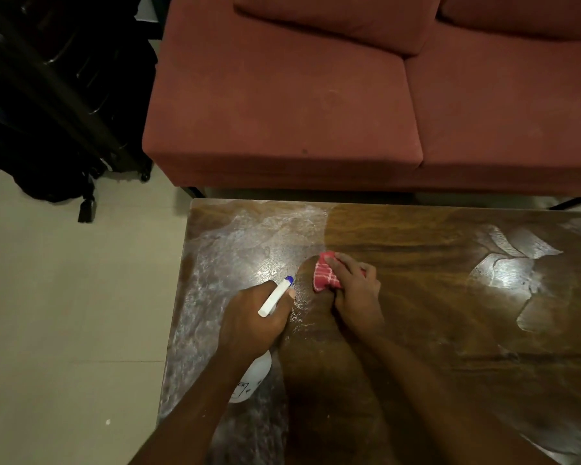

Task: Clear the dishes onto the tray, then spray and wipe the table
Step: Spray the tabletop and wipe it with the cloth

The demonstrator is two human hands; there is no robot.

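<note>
A dark wooden table (433,297) fills the lower right; its left part and a patch at the right look wet and streaky. My left hand (252,320) grips a white spray bottle (275,297) with a blue nozzle tip, held over the table's left side, nozzle pointing up and away. The bottle's body shows below my wrist. My right hand (356,290) holds a red checked cloth (326,271) and presses it on the table beside the nozzle. No dishes or tray are in view.
A red sofa (316,95) stands just beyond the table's far edge. Dark bags and a wheeled case (47,112) sit on the pale tiled floor (64,313) at the left.
</note>
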